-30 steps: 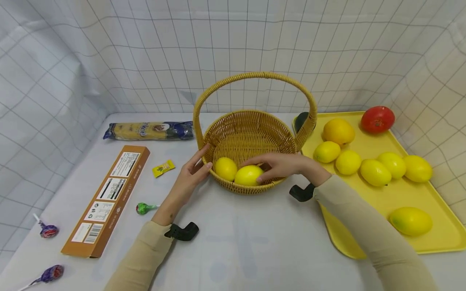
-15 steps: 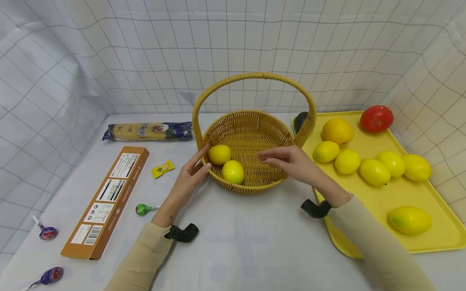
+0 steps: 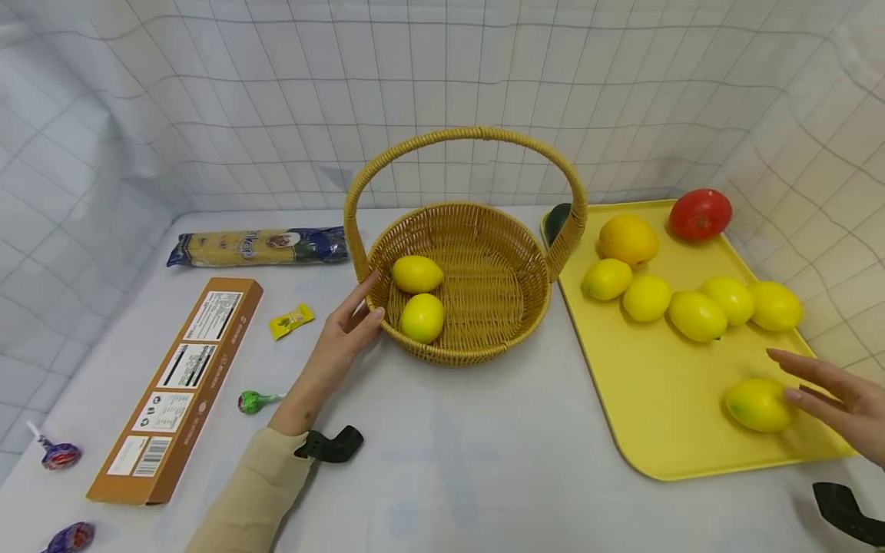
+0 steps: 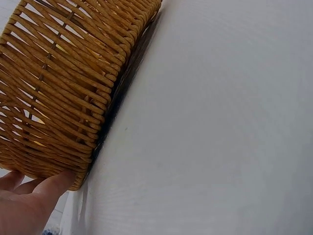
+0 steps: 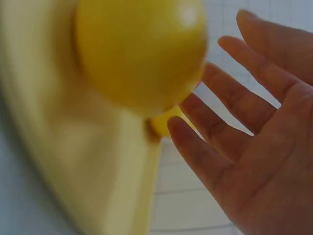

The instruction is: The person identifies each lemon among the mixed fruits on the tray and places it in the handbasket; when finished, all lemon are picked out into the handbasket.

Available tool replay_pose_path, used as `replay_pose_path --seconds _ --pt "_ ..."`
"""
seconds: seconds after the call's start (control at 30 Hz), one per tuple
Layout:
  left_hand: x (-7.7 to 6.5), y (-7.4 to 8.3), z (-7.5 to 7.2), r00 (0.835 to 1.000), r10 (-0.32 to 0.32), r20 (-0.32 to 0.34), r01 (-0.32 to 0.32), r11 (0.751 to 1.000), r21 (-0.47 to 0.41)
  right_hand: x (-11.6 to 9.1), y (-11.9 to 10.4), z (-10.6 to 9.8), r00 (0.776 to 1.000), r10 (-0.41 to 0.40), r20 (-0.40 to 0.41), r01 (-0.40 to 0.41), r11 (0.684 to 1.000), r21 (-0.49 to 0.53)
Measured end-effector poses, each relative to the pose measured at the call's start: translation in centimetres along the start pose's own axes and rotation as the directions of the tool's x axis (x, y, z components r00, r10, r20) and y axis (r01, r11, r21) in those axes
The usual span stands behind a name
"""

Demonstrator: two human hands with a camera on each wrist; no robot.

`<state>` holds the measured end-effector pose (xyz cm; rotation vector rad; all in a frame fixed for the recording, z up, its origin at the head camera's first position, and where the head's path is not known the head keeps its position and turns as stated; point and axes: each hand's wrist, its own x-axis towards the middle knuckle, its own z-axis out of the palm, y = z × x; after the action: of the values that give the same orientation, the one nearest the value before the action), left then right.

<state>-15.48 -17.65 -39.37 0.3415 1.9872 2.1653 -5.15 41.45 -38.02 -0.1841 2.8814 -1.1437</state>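
My left hand (image 3: 335,346) rests against the left side of a round wicker basket (image 3: 484,353) with a tall arched handle. In the left wrist view, the fingertips (image 4: 56,185) touch the basket's woven outer wall. Inside the basket, toward its left, lie two lemons: one lemon (image 3: 417,274) behind, another lemon (image 3: 422,318) in front. My right hand (image 3: 846,399) is over the right front of the yellow tray (image 3: 664,415), fingers spread beside a large lemon (image 3: 759,405). The right wrist view shows that lemon (image 5: 142,49) close to the extended fingers, not gripped.
Farther back on the tray are several lemons (image 3: 697,316), an orange-yellow fruit (image 3: 628,239) and a red fruit (image 3: 700,215). A dark green item (image 3: 556,221) is partly hidden behind the basket handle. Leftward lie a pasta packet (image 3: 259,247), a brown box (image 3: 176,392), a yellow candy (image 3: 291,321) and several lollipops (image 3: 256,401).
My right hand has let go of a lemon in the basket and moved right to the tray's large lemon. The basket lemons shifted left. My left hand stays on the basket.
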Motion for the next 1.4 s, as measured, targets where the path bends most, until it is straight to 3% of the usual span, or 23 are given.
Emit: replay_pose_path --seconds 0.07,0.17,0.37,0.4,0.47,0.6,0.7,0.77,0.9,1.0,1.2,1.27,1.4 --pt "0.0 0.0 -0.2 1.000 0.000 0.001 0.000 1.000 -0.005 -0.2 1.9 0.3 0.998 -0.027 0.054 0.025 0.999 0.033" --pt "0.1 0.0 -0.2 1.000 0.002 0.005 -0.002 1.000 -0.016 -0.1 2.9 1.0 0.989 -0.058 0.134 0.049 0.996 0.073" --pt "0.3 0.0 -0.1 1.000 0.018 0.004 -0.018 1.000 -0.022 1.3 0.4 2.0 0.973 -0.019 0.230 0.031 0.998 -0.048" --pt "0.2 0.0 -0.1 1.000 0.021 0.004 -0.021 1.000 -0.019 1.6 -0.4 2.2 0.966 -0.030 0.255 0.036 0.999 -0.021" --pt "0.0 -0.1 -0.1 1.000 0.022 0.004 -0.022 1.000 -0.013 2.3 -2.4 2.7 0.945 -0.125 0.303 0.105 0.991 0.081" --pt "-0.3 -0.4 0.0 1.000 0.022 0.005 -0.022 1.000 -0.007 4.8 -8.0 4.3 0.873 -0.343 0.347 0.215 0.909 0.357" --pt "-0.4 -0.5 0.0 1.000 0.022 0.001 -0.022 1.000 -0.010 8.3 -12.6 6.2 0.832 -0.429 0.352 0.239 0.850 0.469" --pt "-0.4 -0.6 0.0 1.000 0.023 -0.006 -0.023 1.000 -0.008 11.1 -15.4 8.0 0.810 -0.463 0.360 0.251 0.829 0.500" --pt "-0.4 -0.8 -0.1 0.999 0.026 -0.020 -0.026 1.000 -0.004 15.8 -19.5 12.1 0.783 -0.454 0.425 0.226 0.845 0.485" --pt "-0.4 -0.9 0.0 0.999 0.025 -0.020 -0.025 1.000 -0.002 17.6 -21.0 14.5 0.754 -0.442 0.486 0.229 0.870 0.436" --pt "-0.2 -0.9 0.1 0.999 0.049 -0.016 -0.049 0.999 -0.003 18.7 -22.4 16.5 0.650 -0.481 0.588 0.349 0.877 0.331" --pt "-0.1 -0.8 0.1 0.998 0.054 -0.014 -0.054 0.999 -0.002 18.9 -22.6 16.8 0.628 -0.493 0.602 0.404 0.868 0.289" --pt "0.0 -0.8 0.1 0.999 0.054 -0.007 -0.054 0.999 0.007 19.0 -22.8 17.3 0.610 -0.503 0.612 0.492 0.846 0.205"
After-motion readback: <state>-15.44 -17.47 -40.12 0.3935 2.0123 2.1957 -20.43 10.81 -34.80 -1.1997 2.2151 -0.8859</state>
